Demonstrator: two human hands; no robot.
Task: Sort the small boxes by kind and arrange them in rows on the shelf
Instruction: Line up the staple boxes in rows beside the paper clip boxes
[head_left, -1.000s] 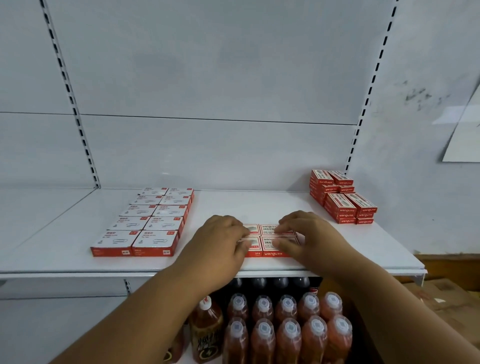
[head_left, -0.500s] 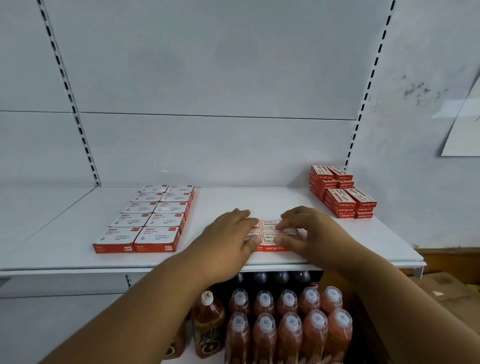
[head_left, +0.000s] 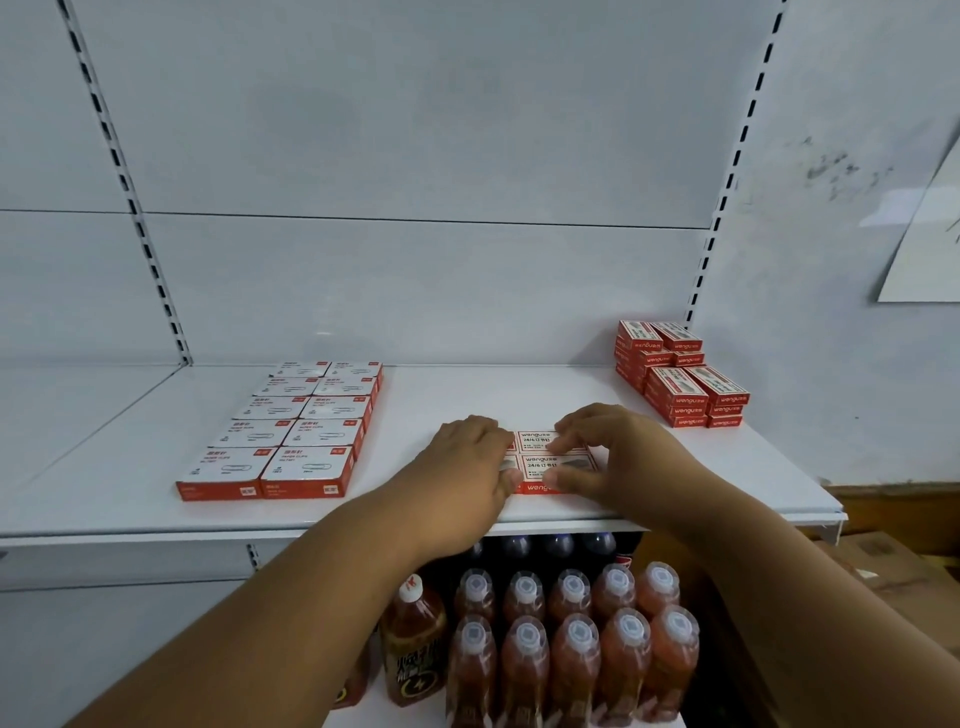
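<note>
On the white shelf (head_left: 467, 395) a small block of red staple boxes (head_left: 540, 462) lies flat near the front edge. My left hand (head_left: 467, 467) presses against the block's left side and my right hand (head_left: 608, 457) rests on its top and right side, fingers curled over the boxes. Two rows of white-topped paper clip boxes (head_left: 296, 431) lie at the left. A stack of red staple boxes (head_left: 680, 374) stands at the back right corner.
Below the shelf stand several orange drink bottles (head_left: 571, 644) and dark-capped bottles behind them. A cardboard box (head_left: 893, 561) sits at the lower right. The shelf's front edge runs just under my wrists. A paper sheet hangs on the right wall.
Both hands stayed on the block of staple boxes, shifting slightly and squeezing it together; the left hand's fingers moved in against its left edge. The view rose a little.
</note>
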